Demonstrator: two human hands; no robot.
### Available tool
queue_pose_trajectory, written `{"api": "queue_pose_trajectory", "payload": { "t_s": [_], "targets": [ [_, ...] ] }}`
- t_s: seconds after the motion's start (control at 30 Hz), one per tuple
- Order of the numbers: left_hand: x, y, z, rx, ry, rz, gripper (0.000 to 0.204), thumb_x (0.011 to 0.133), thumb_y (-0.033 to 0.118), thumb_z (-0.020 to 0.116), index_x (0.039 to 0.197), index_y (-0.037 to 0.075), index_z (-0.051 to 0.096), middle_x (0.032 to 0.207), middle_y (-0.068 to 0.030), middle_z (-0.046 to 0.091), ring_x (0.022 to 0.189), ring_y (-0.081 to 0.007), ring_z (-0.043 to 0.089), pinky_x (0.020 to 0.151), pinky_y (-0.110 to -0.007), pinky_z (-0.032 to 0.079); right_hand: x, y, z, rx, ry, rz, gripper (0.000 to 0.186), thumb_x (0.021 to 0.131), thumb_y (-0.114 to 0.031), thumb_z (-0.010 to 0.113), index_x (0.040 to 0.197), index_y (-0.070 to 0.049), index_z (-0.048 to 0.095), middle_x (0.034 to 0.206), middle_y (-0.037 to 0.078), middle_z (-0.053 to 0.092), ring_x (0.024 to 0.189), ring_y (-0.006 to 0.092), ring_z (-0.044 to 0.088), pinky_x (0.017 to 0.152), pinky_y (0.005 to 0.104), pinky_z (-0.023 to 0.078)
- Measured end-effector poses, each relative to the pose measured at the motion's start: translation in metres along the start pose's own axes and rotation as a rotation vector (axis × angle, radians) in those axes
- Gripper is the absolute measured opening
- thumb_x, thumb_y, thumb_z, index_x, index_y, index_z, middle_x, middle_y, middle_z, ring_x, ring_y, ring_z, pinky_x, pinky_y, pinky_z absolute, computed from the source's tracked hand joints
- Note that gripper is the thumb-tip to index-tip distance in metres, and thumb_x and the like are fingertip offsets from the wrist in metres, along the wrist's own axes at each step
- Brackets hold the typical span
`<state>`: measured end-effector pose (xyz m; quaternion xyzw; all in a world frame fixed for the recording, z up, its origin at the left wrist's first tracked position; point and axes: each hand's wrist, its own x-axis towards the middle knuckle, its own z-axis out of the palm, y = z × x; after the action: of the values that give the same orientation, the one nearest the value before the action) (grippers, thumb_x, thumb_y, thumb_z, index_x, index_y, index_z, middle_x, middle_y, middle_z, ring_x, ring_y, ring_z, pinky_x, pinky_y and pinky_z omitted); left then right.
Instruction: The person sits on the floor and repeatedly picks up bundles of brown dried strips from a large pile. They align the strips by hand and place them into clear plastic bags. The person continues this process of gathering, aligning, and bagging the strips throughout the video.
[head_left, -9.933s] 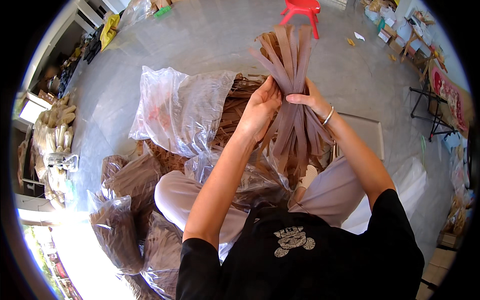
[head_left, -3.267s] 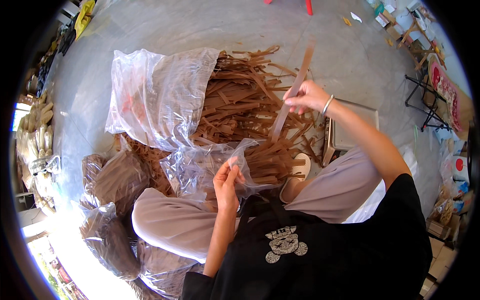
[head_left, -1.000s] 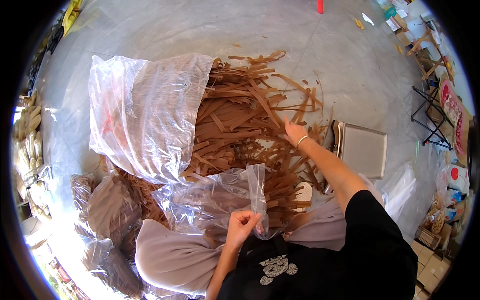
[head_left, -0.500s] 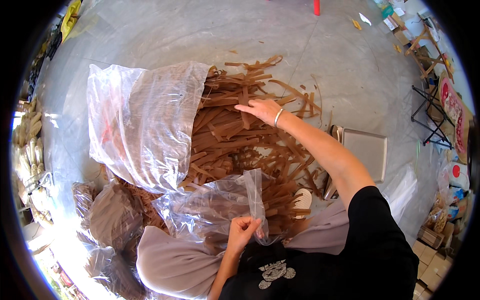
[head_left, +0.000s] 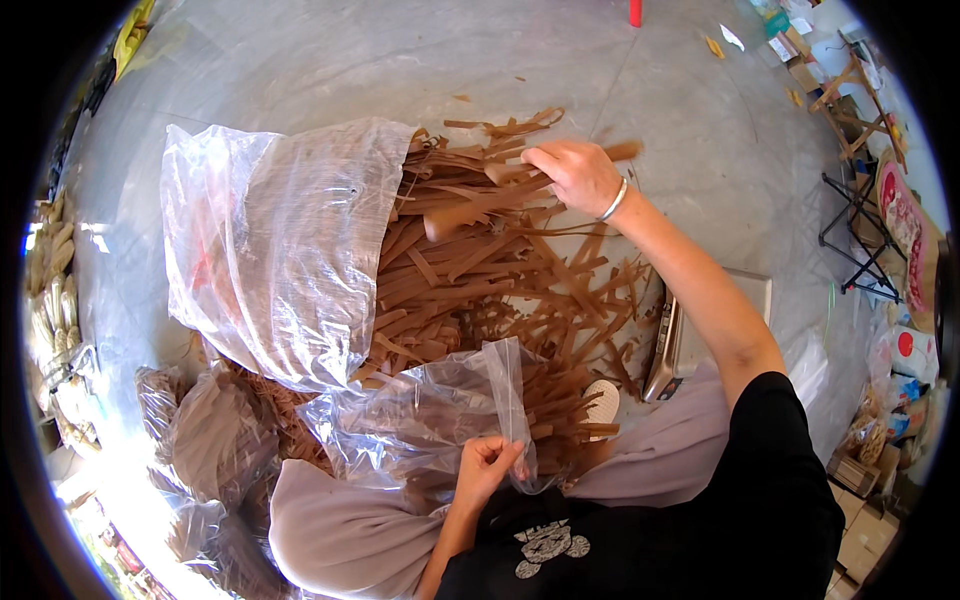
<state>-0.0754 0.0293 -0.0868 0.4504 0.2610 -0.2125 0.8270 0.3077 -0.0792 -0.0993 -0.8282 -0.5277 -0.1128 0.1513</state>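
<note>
My left hand [head_left: 487, 465] pinches the upper edge of a clear plastic bag [head_left: 395, 415] in front of my lap. My right hand [head_left: 580, 176] is raised over the far side of a heap of flat brown strips [head_left: 435, 285], its fingers closed on a few of them. One held strip [head_left: 475, 210] hangs out to the left, smeared by motion; another end sticks out to the right behind the hand. The heap spills from the mouth of a large translucent sack [head_left: 300, 230] lying on its side at the left.
Right of the heap, partly behind my right forearm, a metal tray [head_left: 752, 288] rests on what looks like a scale. Wrapped brown bundles [head_left: 220, 435] lie at the left near my knee. A pale sandal [head_left: 602, 405] shows by the strips. A folding frame [head_left: 862, 235] stands far right.
My right hand has moved right and away from me, lifting brown strips off the heap; before, it rested over them. My left hand keeps its grip on the bag's edge.
</note>
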Motion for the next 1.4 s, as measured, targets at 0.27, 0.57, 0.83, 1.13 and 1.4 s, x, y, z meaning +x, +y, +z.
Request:
{"api": "queue_pose_trajectory", "payload": {
  "t_s": [0.27, 0.57, 0.83, 1.13, 1.4],
  "targets": [
    [0.002, -0.002, -0.005, 0.019, 0.004, -0.029, 0.031, 0.089, 0.012, 0.055, 0.061, 0.0, 0.057, 0.057, -0.0078, 0.059, 0.053, -0.0133, 0.057, 0.053, -0.024, 0.044, -0.114, 0.002, 0.12, 0.056, -0.727, 0.515, 0.03, 0.072, -0.016, 0.071, 0.094, 0.002, 0.06, 0.095, 0.018, 0.058, 0.09, 0.0325, 0.058, 0.081, 0.0395, 0.049],
    [0.007, -0.007, -0.004, 0.013, -0.018, -0.011, 0.03, 0.089, 0.014, 0.055, 0.063, 0.0, 0.059, 0.058, -0.0056, 0.06, 0.052, -0.0082, 0.055, 0.047, -0.019, 0.036, -0.131, 0.002, 0.117, 0.163, -0.752, 0.751, 0.031, 0.073, -0.026, 0.07, 0.094, -0.005, 0.064, 0.09, 0.016, 0.063, 0.087, 0.0331, 0.06, 0.077, 0.0405, 0.049],
    [0.006, -0.003, -0.004, 0.031, -0.016, -0.022, 0.031, 0.089, 0.013, 0.054, 0.062, 0.0, 0.059, 0.057, -0.0064, 0.06, 0.053, -0.0104, 0.055, 0.05, -0.021, 0.039, -0.153, -0.029, 0.139, 0.109, -0.482, 0.851, 0.042, 0.064, -0.026, 0.076, 0.096, -0.003, 0.062, 0.088, 0.019, 0.063, 0.086, 0.0364, 0.059, 0.08, 0.0434, 0.048],
    [0.006, -0.002, -0.003, 0.007, -0.018, -0.007, 0.03, 0.089, 0.013, 0.054, 0.062, -0.001, 0.058, 0.057, -0.0056, 0.059, 0.054, -0.0103, 0.056, 0.052, -0.022, 0.042, -0.102, -0.011, 0.088, 0.303, -0.371, 0.676, 0.026, 0.075, -0.007, 0.06, 0.101, -0.007, 0.058, 0.099, 0.02, 0.06, 0.091, 0.0338, 0.059, 0.077, 0.0443, 0.047],
    [0.004, -0.002, -0.004, 0.024, -0.02, -0.007, 0.032, 0.089, 0.013, 0.054, 0.06, 0.0, 0.057, 0.055, -0.0045, 0.058, 0.054, -0.0104, 0.056, 0.053, -0.022, 0.043, -0.143, 0.039, 0.113, -0.084, -0.115, 0.671, 0.022, 0.075, -0.002, 0.051, 0.094, -0.008, 0.06, 0.083, 0.014, 0.056, 0.082, 0.0329, 0.057, 0.072, 0.0424, 0.046]
  ]
}}
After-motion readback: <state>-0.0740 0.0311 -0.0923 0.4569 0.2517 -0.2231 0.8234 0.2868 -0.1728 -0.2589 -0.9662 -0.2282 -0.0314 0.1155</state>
